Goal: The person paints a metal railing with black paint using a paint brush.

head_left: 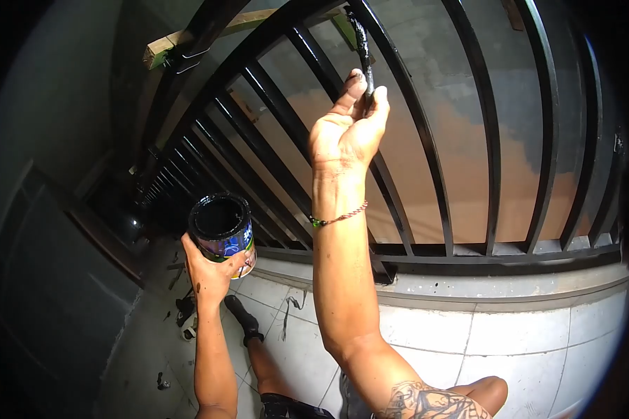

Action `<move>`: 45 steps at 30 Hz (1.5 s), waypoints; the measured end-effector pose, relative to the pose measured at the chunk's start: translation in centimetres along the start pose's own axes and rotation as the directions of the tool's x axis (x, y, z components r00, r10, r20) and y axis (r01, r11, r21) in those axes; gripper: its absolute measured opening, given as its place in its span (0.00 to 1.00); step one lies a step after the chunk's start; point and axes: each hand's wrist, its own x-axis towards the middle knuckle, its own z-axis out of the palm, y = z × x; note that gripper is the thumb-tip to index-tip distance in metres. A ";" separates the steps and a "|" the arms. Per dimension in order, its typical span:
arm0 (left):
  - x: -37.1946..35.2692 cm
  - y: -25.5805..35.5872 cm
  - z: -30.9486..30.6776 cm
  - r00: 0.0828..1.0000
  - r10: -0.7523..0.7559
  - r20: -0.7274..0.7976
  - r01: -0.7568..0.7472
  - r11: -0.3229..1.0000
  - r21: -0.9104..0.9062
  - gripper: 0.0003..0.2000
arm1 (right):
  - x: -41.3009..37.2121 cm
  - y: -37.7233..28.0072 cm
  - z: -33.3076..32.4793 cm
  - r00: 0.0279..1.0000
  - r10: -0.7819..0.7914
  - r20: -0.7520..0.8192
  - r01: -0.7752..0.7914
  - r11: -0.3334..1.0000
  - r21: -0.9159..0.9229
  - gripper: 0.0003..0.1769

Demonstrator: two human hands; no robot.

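Note:
My left hand (212,274) is wrapped round an open paint can (232,246) with a colourful label and black paint over its rim; the inside looks dark. Raised in front of the railing (426,150), my right hand (349,129) pinches a thin paintbrush (362,52) coated in black paint. The brush points up, its tip overlapping the top rail in this view. Glossy black bars run down from that rail on both sides of the hand. A braided bracelet (342,216) circles the right wrist.
A wooden beam (241,24) is wired to the railing at upper left. Below the bars runs a concrete ledge (440,288). Dark scraps (163,382) and a strip (286,318) lie on the white tile floor (426,332). My foot (241,318) rests there in a black sock.

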 end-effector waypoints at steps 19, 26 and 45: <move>-0.8 -2.8 0.1 0.994 -0.102 0.048 0.108 0.985 -0.131 0.41 | -2.6 -3.2 0.9 0.881 -0.154 0.448 0.433 0.644 -0.630 0.10; 0.0 -3.0 1.7 0.978 -0.171 0.118 0.201 0.924 -0.327 0.41 | -2.5 -5.8 4.1 -0.010 0.576 0.818 0.891 -0.366 0.268 0.14; -3.8 -8.4 5.1 0.969 -0.121 0.217 0.231 0.760 -0.607 0.48 | -0.3 -0.6 7.4 -0.025 1.000 -0.004 -0.025 0.003 1.000 0.07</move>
